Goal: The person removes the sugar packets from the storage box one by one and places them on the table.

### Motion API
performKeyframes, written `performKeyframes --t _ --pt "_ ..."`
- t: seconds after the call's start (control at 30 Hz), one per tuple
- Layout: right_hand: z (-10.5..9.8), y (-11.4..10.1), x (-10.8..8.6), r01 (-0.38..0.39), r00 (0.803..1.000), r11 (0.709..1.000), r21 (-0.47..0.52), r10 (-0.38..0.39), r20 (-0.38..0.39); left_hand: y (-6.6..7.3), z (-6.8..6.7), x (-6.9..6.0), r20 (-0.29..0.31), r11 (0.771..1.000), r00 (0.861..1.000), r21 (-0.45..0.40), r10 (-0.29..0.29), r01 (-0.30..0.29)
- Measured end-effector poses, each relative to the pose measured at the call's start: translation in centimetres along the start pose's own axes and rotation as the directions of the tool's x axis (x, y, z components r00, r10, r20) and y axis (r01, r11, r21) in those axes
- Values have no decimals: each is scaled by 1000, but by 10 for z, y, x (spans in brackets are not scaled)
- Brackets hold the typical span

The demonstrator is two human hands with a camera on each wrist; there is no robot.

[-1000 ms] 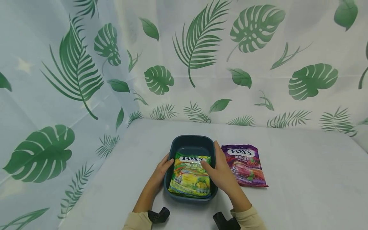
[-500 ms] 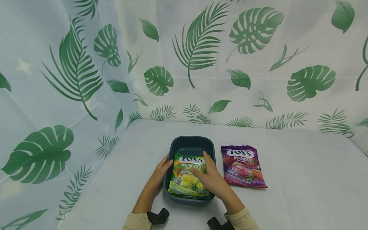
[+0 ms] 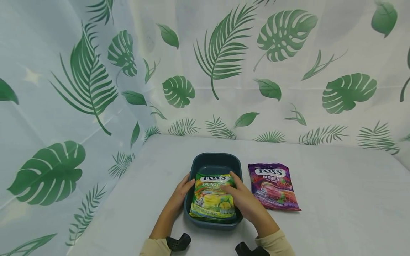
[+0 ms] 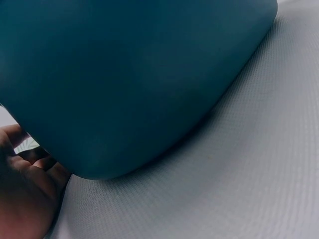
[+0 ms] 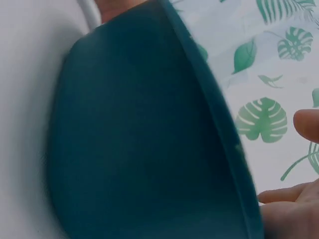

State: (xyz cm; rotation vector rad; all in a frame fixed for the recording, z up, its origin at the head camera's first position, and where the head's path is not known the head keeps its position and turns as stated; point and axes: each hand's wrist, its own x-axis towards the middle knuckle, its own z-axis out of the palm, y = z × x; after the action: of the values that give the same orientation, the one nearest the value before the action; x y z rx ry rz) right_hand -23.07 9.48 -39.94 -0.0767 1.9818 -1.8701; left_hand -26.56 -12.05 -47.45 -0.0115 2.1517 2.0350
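A dark teal plastic tub (image 3: 216, 159) stands on the white table. Inside it lies a green and yellow Fox's Spring Tea candy bag (image 3: 209, 202), face up. My left hand (image 3: 179, 193) grips the tub's left wall, thumb over the rim and fingers outside; part of that hand (image 4: 30, 189) shows beside the wall in the left wrist view. My right hand (image 3: 245, 199) reaches over the tub's right rim, its thumb and index finger apart at the candy bag's upper right part. In the right wrist view, a gap shows between thumb and fingers; its other fingertips are hidden.
A purple Fox's Berries candy bag (image 3: 273, 186) lies flat on the table (image 3: 336, 185), just right of the tub. A leaf-printed white curtain (image 3: 240, 89) hangs behind and to the left. Black wrist-worn devices (image 3: 179, 242) sit at both sleeves.
My right hand has moved from the tub's right rim inward over the Spring Tea candy bag, then slightly back right. My left hand keeps its hold on the tub.
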Motion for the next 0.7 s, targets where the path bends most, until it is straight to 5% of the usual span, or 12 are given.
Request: performKeyframes --t 0.17,0.7 --pt "0 2 1 35 996 990 134 -45 71 -2 0 0 6 1000 1000 -1 9 -9" --pt "-1 6 5 21 989 985 171 -45 138 -3 -1 3 -1 1000 1000 5 11 -11"
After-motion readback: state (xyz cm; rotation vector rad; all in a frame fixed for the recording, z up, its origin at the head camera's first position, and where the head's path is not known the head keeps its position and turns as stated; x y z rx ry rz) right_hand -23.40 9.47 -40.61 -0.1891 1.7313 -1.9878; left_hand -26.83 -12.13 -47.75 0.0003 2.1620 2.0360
